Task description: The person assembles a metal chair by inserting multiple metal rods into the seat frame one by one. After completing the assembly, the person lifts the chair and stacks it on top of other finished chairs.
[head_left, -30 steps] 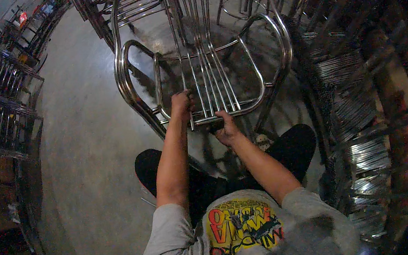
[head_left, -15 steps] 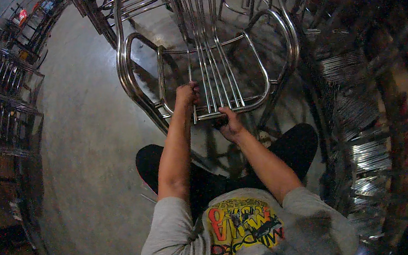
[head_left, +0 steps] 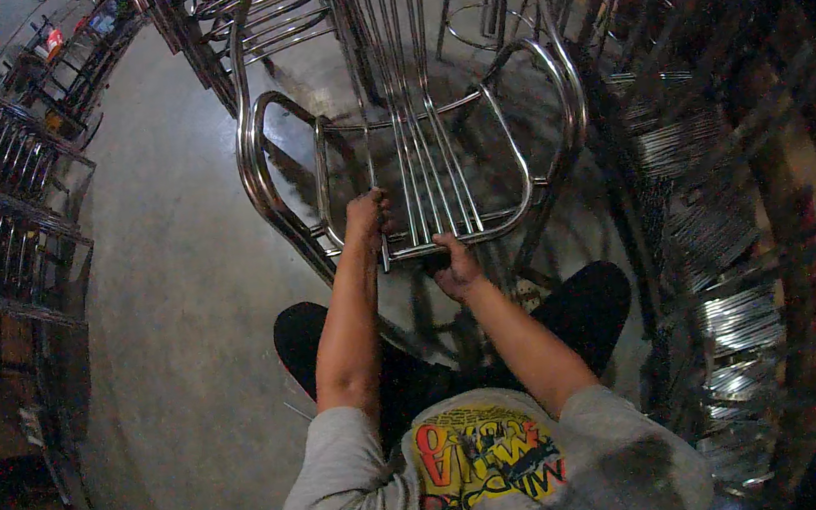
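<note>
A shiny metal tube chair frame with curved arms stands in front of me. Several thin metal rods run along its seat and up its back. My left hand is closed round a separate leftmost rod, whose lower end sticks out past the front rail. At that front rail, my right hand grips from below, its thumb on top near the rod ends. Something dark shows by its fingers; I cannot make out what it is.
Stacked metal chair frames stand at the left. Metal racks or chair parts are behind the chair, beside a stool frame with a ring. Bundles of shiny metal pieces lie along the right. Grey concrete floor lies to my left.
The chair frame and both hands appear slightly lower in the picture, as the whole view has shifted. Both hands keep their grips.
</note>
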`<state>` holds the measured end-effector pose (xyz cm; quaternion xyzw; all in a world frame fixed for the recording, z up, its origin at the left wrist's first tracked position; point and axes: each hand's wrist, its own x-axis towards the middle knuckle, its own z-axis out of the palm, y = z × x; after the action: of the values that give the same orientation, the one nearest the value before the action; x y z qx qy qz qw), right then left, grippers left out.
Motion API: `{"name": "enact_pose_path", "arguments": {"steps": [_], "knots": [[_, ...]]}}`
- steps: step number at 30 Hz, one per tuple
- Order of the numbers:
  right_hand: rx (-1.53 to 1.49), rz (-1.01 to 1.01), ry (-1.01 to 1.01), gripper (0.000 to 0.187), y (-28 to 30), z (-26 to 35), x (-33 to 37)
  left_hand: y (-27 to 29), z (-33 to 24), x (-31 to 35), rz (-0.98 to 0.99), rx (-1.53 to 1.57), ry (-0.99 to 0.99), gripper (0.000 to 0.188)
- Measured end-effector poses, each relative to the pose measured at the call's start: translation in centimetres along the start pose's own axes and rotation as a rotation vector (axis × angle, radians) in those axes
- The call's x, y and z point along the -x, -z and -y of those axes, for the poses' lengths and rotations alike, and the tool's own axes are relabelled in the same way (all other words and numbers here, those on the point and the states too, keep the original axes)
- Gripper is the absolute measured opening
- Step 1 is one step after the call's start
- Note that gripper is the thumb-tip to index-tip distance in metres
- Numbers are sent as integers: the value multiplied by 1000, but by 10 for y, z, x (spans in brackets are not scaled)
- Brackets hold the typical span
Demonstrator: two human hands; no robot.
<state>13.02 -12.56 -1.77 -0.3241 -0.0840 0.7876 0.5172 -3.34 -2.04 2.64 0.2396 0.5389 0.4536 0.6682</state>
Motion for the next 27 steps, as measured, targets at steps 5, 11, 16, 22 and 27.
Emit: {"name": "enact_pose_path", "arguments": {"steps": [5, 11, 16, 22, 27], "knots": [[-20, 46, -4, 25, -4, -1, 1, 12, -14, 8, 269, 230, 179, 20], [6, -25, -40, 29, 3, -1, -5, -10, -18, 20, 486, 189, 287, 23], [-6, 11, -34, 23, 5, 1, -4, -20, -11, 11, 379, -5, 168, 19], [33, -6, -9, 22, 4, -2, 0, 3, -1, -15, -77, -209, -70, 19], [155, 22, -25, 23, 4, 3, 2, -8, 3, -25, -178, -470, -243, 26]]}}
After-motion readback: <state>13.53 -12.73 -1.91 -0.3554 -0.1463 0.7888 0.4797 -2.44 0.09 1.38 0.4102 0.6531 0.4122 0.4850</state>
